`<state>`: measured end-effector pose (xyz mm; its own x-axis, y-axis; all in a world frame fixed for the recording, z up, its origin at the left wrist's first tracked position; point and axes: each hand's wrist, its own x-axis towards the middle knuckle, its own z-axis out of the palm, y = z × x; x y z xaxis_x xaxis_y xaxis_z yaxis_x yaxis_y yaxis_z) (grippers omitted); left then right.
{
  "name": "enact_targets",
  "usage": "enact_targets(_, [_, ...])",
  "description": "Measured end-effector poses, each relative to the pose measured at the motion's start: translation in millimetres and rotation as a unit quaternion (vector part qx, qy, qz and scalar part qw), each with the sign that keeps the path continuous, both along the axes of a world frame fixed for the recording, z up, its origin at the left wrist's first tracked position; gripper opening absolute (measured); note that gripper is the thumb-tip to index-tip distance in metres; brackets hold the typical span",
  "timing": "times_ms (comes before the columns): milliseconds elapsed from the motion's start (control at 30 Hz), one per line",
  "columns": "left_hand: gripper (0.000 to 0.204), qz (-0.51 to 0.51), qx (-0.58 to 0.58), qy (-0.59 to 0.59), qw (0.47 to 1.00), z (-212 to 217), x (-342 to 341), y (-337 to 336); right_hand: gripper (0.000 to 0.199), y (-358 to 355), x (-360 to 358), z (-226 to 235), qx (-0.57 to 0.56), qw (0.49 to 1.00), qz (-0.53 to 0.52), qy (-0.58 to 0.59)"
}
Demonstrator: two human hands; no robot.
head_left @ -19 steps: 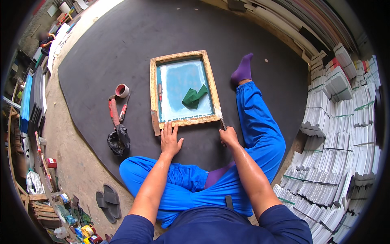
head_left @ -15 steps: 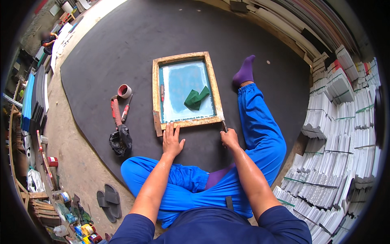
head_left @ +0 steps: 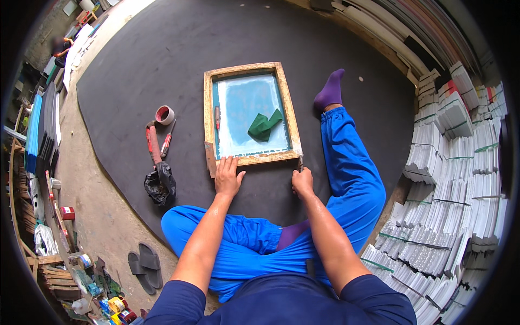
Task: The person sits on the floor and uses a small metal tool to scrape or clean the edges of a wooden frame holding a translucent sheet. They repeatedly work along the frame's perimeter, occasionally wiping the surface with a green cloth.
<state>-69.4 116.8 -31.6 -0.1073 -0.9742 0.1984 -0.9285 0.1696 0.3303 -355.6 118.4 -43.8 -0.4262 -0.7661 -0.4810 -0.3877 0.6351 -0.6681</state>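
Observation:
A wooden screen-printing frame (head_left: 208, 119) with a teal and whitish mesh lies flat on the black mat in front of me. My left hand (head_left: 228, 179) rests with its fingers stretched over the frame's near rail, close to the left corner. At the near right corner, my right hand (head_left: 302, 181) is closed around a thin, narrow tool (head_left: 301, 163) that reaches up to the wood; its exact kind is hard to make out. On the mesh lie a green cloth (head_left: 264, 126) and a small red-handled knife (head_left: 217, 117).
Left of the frame are a roll of tape (head_left: 164, 115), a red-handled cutter (head_left: 167, 143), a red-handled tool (head_left: 152, 142) and a black plastic bag (head_left: 160, 184). Slippers (head_left: 145, 265) lie near left. Bundled white stacks (head_left: 417, 233) line the right. Someone sits far left.
My right hand and its tool have shifted slightly at the frame's corner, with the wrist turned a little. The view has moved slightly; my left hand stays on the near rail.

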Motion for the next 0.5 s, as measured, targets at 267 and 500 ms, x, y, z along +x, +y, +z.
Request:
enact_targets(267, [0.062,0.004,-0.01,0.023,1.0,-3,6,7,0.018,-1,8,30,0.024,0.989,-0.046,-0.136])
enact_targets(500, [0.059,0.02,-0.005,0.025,0.999,-6,6,6,0.025,-10,-37,43,0.067,0.986,0.11,-0.105])
